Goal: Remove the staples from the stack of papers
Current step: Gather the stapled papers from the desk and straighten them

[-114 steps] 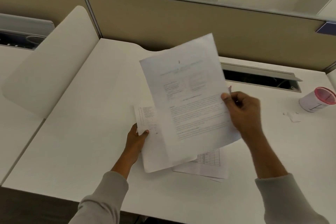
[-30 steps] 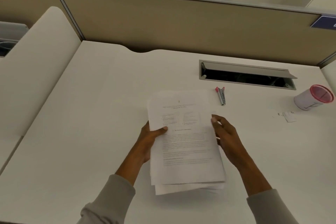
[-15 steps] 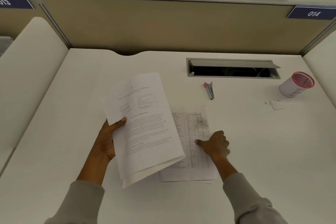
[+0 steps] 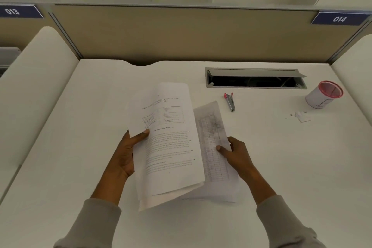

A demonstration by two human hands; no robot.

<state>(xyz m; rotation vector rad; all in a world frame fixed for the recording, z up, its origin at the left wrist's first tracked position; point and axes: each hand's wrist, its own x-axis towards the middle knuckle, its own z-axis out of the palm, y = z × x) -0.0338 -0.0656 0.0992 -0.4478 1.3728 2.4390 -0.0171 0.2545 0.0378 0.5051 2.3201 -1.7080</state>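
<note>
My left hand [image 4: 126, 153] grips a bundle of printed pages [image 4: 167, 141] by its left edge, thumb on top, lifted off the white desk [image 4: 80, 119]. To its right a sheet with a printed table [image 4: 213, 139] is raised at its far end, and my right hand [image 4: 233, 153] holds it by the right edge with the thumb on top. More sheets [image 4: 219, 193] lie flat under it. A red and silver staple remover [image 4: 230, 101] lies on the desk beyond the papers, apart from both hands.
An open cable slot [image 4: 255, 78] is set in the desk at the back right. A white cup with a red rim [image 4: 324, 94] lies on its side at the far right, with small paper scraps [image 4: 301, 116] in front of it. Partition walls bound the desk.
My left hand took the top bundle off the stack and lifted it to the left. My right hand went from pressing on the table sheet to lifting its edge.
</note>
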